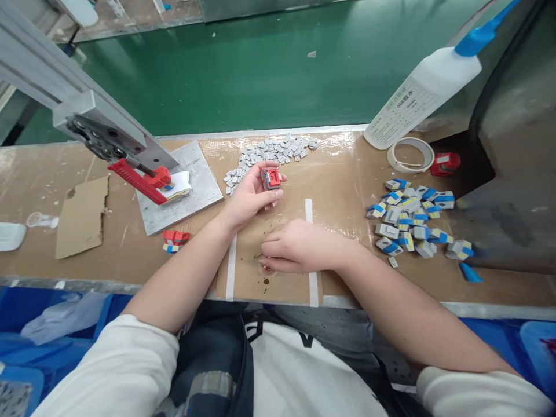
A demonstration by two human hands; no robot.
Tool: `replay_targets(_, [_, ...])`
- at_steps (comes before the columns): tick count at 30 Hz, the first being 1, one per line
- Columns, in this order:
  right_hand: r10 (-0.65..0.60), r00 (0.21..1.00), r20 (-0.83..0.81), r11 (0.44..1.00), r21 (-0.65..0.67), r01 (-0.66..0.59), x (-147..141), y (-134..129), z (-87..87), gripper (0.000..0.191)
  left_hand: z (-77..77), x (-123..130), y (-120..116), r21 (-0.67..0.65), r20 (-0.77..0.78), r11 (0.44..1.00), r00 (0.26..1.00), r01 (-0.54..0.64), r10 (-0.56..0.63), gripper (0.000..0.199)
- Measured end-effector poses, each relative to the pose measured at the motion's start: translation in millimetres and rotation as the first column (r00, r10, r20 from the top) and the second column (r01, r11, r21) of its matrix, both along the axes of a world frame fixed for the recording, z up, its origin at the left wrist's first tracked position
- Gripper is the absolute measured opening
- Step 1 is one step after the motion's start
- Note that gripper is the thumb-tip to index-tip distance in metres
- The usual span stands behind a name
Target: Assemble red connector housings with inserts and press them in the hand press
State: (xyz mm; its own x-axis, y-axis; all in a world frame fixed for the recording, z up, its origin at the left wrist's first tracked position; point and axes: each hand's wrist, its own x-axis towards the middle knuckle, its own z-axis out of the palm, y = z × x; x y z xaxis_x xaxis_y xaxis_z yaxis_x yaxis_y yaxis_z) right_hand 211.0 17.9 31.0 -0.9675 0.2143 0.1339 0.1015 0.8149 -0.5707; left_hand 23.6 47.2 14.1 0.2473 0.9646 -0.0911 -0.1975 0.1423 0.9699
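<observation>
My left hand (253,196) holds a small red and grey part (271,178) between its thumb and fingers, above the middle of the brown work surface. Closer to the front edge, my right hand (286,248) has its fingers bent down and pressed together at a small round spot with something reddish on the cardboard sheet (256,286). What its fingertips grip, if anything, is too small to name. A spread of small grey pieces (278,152) lies just behind my left hand.
A metal clamp with a red handle (138,180) stands over a grey plate (152,215) at left, near a red and blue part (175,238). At right are grey, blue and yellow parts (408,217), a tape roll (410,155) and a white bottle (423,95).
</observation>
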Motion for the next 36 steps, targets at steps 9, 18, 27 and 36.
replay_targets(9, [0.0,1.0,0.012,0.995,-0.099,0.002,2.4,-0.9,0.7,0.034,-5.3,0.6,-1.5,0.168,-0.122,0.983,0.991,0.078,-0.058,0.059])
replay_targets(18, [-0.054,0.995,-0.08,0.957,-0.288,0.029,3.0,5.0,-5.7,0.043,-12.1,-3.2,1.8,0.135,-0.115,0.986,0.99,0.102,-0.087,0.059])
replay_targets(27, [-0.415,0.84,-0.349,0.868,-0.429,0.25,16.2,22.3,0.3,0.043,-6.3,-3.7,-0.6,0.042,-0.219,0.991,0.969,0.125,-0.113,0.06])
replay_targets(36, [-0.861,0.362,-0.358,0.501,-0.474,0.724,21.7,39.0,-6.7,0.041,0.6,-1.6,-2.4,-0.011,-0.346,0.989,0.927,0.15,-0.145,0.063])
